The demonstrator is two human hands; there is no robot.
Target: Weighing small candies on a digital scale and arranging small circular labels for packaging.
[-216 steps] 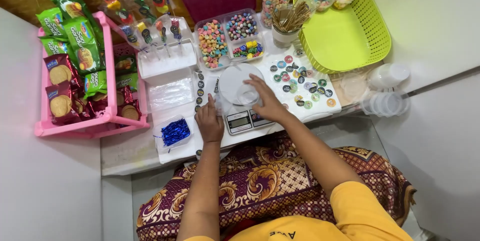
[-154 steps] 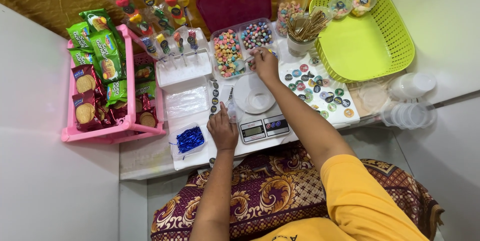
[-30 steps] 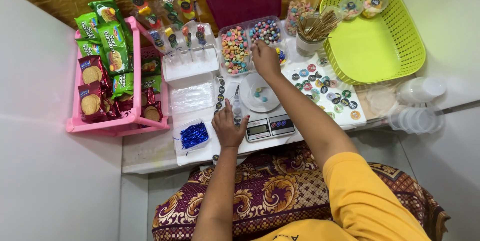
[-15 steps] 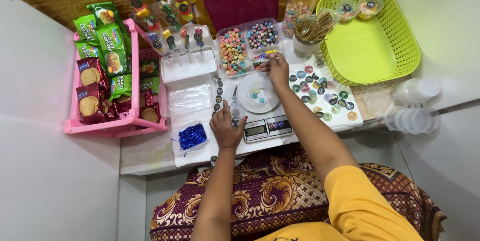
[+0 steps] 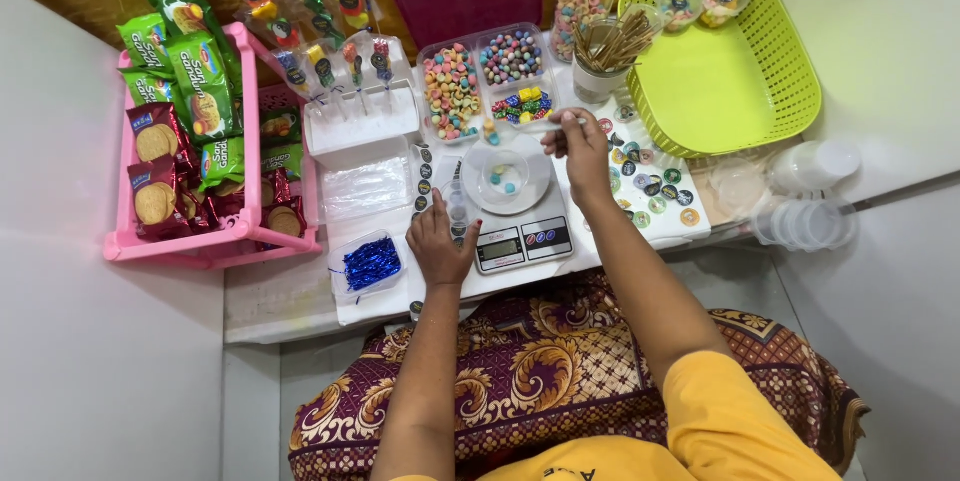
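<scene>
- Pink rack (image 5: 215, 246), far left of the scale (image 5: 520, 241): green and red biscuit packs stand in it.
- Blue foil (image 5: 372, 263) in a small clear tub, left of the scale on the white bench (image 5: 300, 301).
- Left hand (image 5: 440, 241): lies flat, fingers loosely spread, at the scale's left edge; it grips nothing that I can see.
- Cup (image 5: 505, 174) on the scale's round pan, a few candies inside (pale blue ones mostly).
- Candy tray (image 5: 490, 81), just behind the scale, with coloured sweets in compartments.
- Right hand (image 5: 578, 141): fingers pinched on a small thin tool (too small to tell what kind), at the tray's front right corner, behind and right of the scale.
- Green basket (image 5: 720, 71), well right of the scale.
</scene>
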